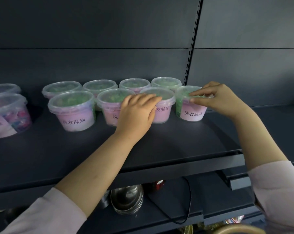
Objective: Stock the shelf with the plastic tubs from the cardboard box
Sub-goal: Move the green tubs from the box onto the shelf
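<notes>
Clear-lidded tubs line the dark shelf (159,149). Your right hand (217,100) pinches the end tub (192,112) by its rim, probably squaring it; your left hand (136,114), fingers loosely together, steadies its neighbour (161,114).

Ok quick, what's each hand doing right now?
Left hand: fingers laid flat over a front-row tub's lid, not clearly gripping.
Right hand: fingers pinching the rim of the rightmost tub.

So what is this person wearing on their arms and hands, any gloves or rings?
No gloves: the left hand and the right hand are both bare, and no ring, watch or bracelet shows. Each arm has a pale pink long sleeve pushed up near the elbow, the left sleeve and the right sleeve, plain with no visible markings, leaving the forearms uncovered.
</notes>
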`<state>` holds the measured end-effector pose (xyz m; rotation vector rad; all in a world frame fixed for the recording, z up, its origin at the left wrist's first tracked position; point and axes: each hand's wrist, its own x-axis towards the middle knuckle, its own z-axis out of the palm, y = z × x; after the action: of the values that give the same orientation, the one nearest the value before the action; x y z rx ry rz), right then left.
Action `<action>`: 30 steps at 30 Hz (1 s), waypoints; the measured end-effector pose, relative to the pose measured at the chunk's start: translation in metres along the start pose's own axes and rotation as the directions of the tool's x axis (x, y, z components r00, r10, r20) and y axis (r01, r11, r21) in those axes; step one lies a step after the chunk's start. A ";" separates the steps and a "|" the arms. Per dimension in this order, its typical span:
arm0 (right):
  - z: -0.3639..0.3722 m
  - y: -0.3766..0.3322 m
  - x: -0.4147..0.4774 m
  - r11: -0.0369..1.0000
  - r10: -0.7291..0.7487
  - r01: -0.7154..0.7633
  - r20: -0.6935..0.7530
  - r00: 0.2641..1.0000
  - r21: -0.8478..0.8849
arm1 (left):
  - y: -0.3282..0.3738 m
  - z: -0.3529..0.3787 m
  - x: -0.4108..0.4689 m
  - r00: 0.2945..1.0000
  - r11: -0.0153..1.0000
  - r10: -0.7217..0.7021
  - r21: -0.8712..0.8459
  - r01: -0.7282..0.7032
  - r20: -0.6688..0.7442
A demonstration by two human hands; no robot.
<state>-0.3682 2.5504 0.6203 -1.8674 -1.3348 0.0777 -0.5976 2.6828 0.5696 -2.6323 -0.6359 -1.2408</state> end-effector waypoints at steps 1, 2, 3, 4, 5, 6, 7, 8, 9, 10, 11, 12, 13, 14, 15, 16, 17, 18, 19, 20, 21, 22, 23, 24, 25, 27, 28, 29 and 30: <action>0.001 0.000 -0.001 1.000 0.003 -0.003 -0.006 1.000 0.003 | 0.000 0.001 0.000 1.000 1.000 0.000 -0.001 0.000 -0.004; 0.001 0.000 -0.002 1.000 0.006 -0.006 -0.010 1.000 0.000 | 0.000 0.001 0.000 1.000 1.000 -0.001 -0.002 0.001 -0.007; 0.002 0.000 -0.003 1.000 0.005 -0.005 -0.014 1.000 -0.009 | 0.000 0.001 -0.001 1.000 1.000 -0.003 -0.001 0.003 -0.007; 0.002 0.000 -0.005 1.000 0.002 -0.003 -0.023 1.000 -0.023 | 0.001 0.001 -0.001 1.000 1.000 -0.006 0.000 0.006 -0.002; 0.003 -0.001 -0.007 0.999 -0.002 0.001 -0.037 0.999 -0.038 | 0.002 0.000 -0.001 1.000 1.000 -0.009 0.000 0.009 0.009; 0.004 -0.003 -0.010 0.999 -0.010 0.007 -0.057 0.998 -0.052 | 0.003 -0.001 -0.002 1.000 1.000 -0.015 -0.002 0.015 0.023; 0.005 -0.006 -0.014 0.998 -0.022 0.016 -0.080 0.997 -0.065 | 0.005 -0.003 -0.002 0.999 1.000 -0.023 -0.008 0.023 0.042; 0.005 -0.009 -0.020 0.997 -0.033 0.026 -0.101 0.994 -0.076 | 0.006 -0.007 -0.002 0.998 0.999 -0.030 -0.014 0.031 0.063; 0.005 -0.013 -0.026 0.996 -0.044 0.034 -0.117 0.992 -0.086 | 0.006 -0.011 -0.002 0.996 0.999 -0.031 -0.015 0.033 0.085; 0.005 -0.019 -0.033 0.995 -0.054 0.042 -0.127 0.990 -0.095 | 0.006 -0.016 -0.002 0.995 1.000 -0.026 -0.013 0.028 0.098; 0.004 -0.025 -0.041 0.993 -0.063 0.049 -0.133 0.989 -0.104 | 0.006 -0.023 -0.003 0.995 1.000 -0.021 -0.019 0.023 0.102; 0.002 -0.033 -0.049 0.992 -0.069 0.054 -0.137 0.988 -0.114 | 0.005 -0.031 -0.004 0.995 0.999 -0.026 -0.039 0.030 0.101; 0.000 -0.041 -0.057 0.991 -0.074 0.056 -0.139 0.987 -0.123 | 0.004 -0.040 -0.006 0.994 0.996 -0.042 -0.071 0.050 0.102; -0.002 -0.050 -0.065 0.990 -0.077 0.059 -0.142 0.987 -0.130 | 0.003 -0.051 -0.009 0.993 0.991 -0.060 -0.112 0.071 0.100; -0.003 -0.060 -0.075 0.989 -0.082 0.062 -0.149 0.985 -0.133 | 0.001 -0.061 -0.014 0.993 0.984 -0.072 -0.156 0.086 0.094; -0.002 -0.071 -0.085 0.989 -0.087 0.065 -0.166 0.982 -0.132 | -0.001 -0.072 -0.019 0.993 0.974 -0.079 -0.206 0.095 0.084; -0.001 -0.081 -0.096 0.990 -0.092 0.068 -0.195 0.977 -0.126 | -0.003 -0.084 -0.026 0.994 0.960 -0.085 -0.260 0.101 0.072; 0.001 -0.092 -0.109 0.990 -0.096 0.069 -0.234 0.967 -0.119 | -0.005 -0.095 -0.033 0.994 0.943 -0.092 -0.317 0.106 0.060; 0.005 -0.102 -0.122 0.992 -0.094 0.066 -0.278 0.956 -0.109 | -0.006 -0.106 -0.042 0.993 0.919 -0.103 -0.378 0.115 0.050; 0.009 -0.113 -0.137 0.994 -0.084 0.060 -0.319 0.944 -0.087 | -0.008 -0.117 -0.051 0.992 0.886 -0.122 -0.446 0.128 0.043; 0.015 -0.123 -0.153 0.998 -0.065 0.052 -0.358 0.931 -0.046 | -0.009 -0.127 -0.062 0.988 0.841 -0.147 -0.520 0.147 0.042; 0.021 -0.133 -0.172 0.999 -0.039 0.046 -0.396 0.917 0.009 | -0.010 -0.137 -0.074 0.983 0.782 -0.174 -0.599 0.172 0.054; 0.029 -0.143 -0.191 0.997 -0.009 0.043 -0.434 0.901 0.067 | -0.010 -0.147 -0.087 0.975 0.706 -0.205 -0.677 0.208 0.086; 0.038 -0.153 -0.211 0.992 0.020 0.040 -0.468 0.884 0.118 | -0.009 -0.157 -0.101 0.963 0.614 -0.233 -0.747 0.253 0.135; 0.048 -0.162 -0.232 0.987 0.055 0.030 -0.497 0.866 0.161 | -0.009 -0.166 -0.117 0.948 0.520 -0.255 -0.799 0.301 0.190; 0.070 -0.177 -0.274 0.969 0.150 -0.013 -0.544 0.826 0.247 | -0.008 -0.182 -0.151 0.915 0.362 -0.291 -0.853 0.377 0.281; 0.081 -0.183 -0.294 0.955 0.205 -0.037 -0.561 0.802 0.296 | -0.008 -0.189 -0.169 0.900 0.300 -0.298 -0.864 0.405 0.318; 0.093 -0.189 -0.313 0.938 0.256 -0.057 -0.573 0.779 0.342 | -0.007 -0.194 -0.187 0.887 0.248 -0.293 -0.868 0.430 0.356; 0.105 -0.193 -0.333 0.921 0.302 -0.075 -0.577 0.759 0.383 | -0.006 -0.199 -0.205 0.876 0.203 -0.280 -0.867 0.455 0.393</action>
<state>-0.7101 2.3603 0.5454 -1.5243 -0.6107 -0.1912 -0.8543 2.5618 0.5404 -3.7345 -0.7238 -2.1036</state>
